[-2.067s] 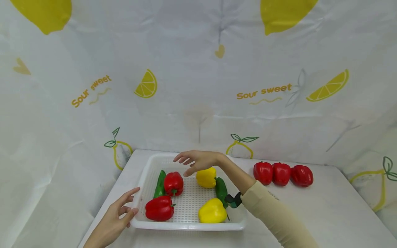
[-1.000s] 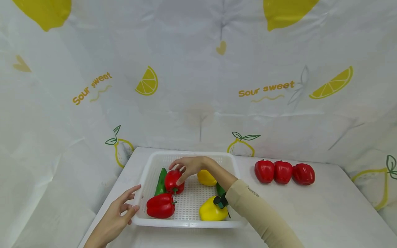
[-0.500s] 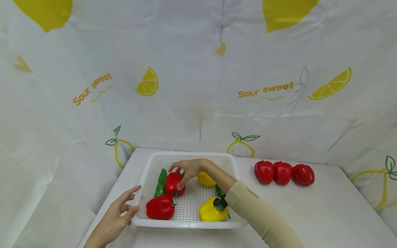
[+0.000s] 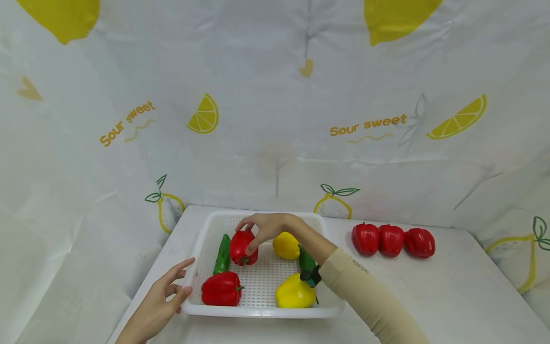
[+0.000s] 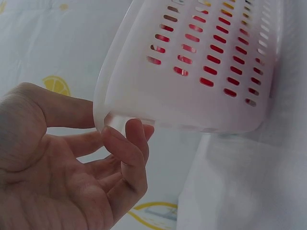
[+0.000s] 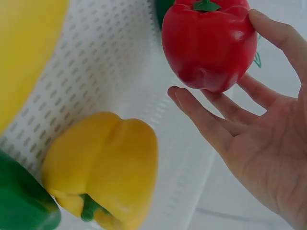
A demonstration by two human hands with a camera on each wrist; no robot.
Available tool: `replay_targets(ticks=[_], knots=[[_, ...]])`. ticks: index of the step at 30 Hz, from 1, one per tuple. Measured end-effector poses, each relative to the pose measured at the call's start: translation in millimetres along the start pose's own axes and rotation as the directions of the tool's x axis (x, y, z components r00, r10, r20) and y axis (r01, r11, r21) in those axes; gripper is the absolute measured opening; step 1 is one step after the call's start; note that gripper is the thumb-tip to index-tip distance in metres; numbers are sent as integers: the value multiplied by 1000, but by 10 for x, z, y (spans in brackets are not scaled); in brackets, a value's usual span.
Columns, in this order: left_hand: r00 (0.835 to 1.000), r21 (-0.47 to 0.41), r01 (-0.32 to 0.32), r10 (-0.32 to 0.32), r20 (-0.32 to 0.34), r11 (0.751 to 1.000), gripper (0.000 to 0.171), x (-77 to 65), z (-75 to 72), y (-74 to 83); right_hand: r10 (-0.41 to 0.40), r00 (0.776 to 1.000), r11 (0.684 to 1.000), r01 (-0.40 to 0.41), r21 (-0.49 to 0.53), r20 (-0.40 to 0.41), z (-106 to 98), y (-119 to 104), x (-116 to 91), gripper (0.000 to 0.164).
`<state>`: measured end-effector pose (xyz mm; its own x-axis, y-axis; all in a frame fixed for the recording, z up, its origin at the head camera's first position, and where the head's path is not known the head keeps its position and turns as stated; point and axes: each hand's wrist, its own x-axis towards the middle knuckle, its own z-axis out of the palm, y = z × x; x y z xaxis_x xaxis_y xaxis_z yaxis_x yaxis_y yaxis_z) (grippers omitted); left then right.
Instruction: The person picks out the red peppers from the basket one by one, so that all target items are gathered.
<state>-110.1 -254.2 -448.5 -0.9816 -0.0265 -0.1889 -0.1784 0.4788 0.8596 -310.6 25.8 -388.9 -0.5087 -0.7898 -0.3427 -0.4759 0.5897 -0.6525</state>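
Observation:
My right hand (image 4: 266,226) grips a red bell pepper (image 4: 243,247) between thumb and fingers over the left part of a white perforated basket (image 4: 262,312). In the right wrist view the same red bell pepper (image 6: 211,45) sits against the thumb and fingertips. My left hand (image 4: 161,301) pinches the basket's left rim; in the left wrist view the thumb and curled fingers meet at the basket's edge (image 5: 103,103). Inside the basket lie another red bell pepper (image 4: 221,289), a long green pepper (image 4: 222,255), two yellow bell peppers (image 4: 294,292) and a second green pepper (image 4: 306,260), partly hidden by my right arm.
Three red bell peppers (image 4: 391,240) stand in a row on the white table (image 4: 429,296), right of the basket. A white sheet with lemon prints (image 4: 275,119) hangs behind and at the sides. A small dark device (image 4: 311,276) is on my right wrist.
My right hand came down to the rear red bell pepper, took hold of it and has raised it slightly. The left hand stays on the basket rim.

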Motion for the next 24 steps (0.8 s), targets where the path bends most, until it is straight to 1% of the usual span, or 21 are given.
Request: replay_targets(ticks=[7, 13, 19, 24], knots=[[1000, 3, -3, 3, -6, 1000, 77, 3, 5, -4, -38, 999, 999, 39, 27, -29, -159, -66, -190, 67], [1000, -2, 1, -1, -9, 1000, 77, 3, 8, -6, -86, 995, 993, 90, 83, -47, -280, -130, -386, 66], [1000, 3, -3, 3, -11, 1000, 77, -4, 12, 1, -103, 989, 988, 114, 104, -107, -386, -167, -594, 67], [1000, 4, -5, 6, -15, 1000, 77, -8, 15, 7, -149, 979, 976, 169, 140, -141, -451, -180, -776, 69]])
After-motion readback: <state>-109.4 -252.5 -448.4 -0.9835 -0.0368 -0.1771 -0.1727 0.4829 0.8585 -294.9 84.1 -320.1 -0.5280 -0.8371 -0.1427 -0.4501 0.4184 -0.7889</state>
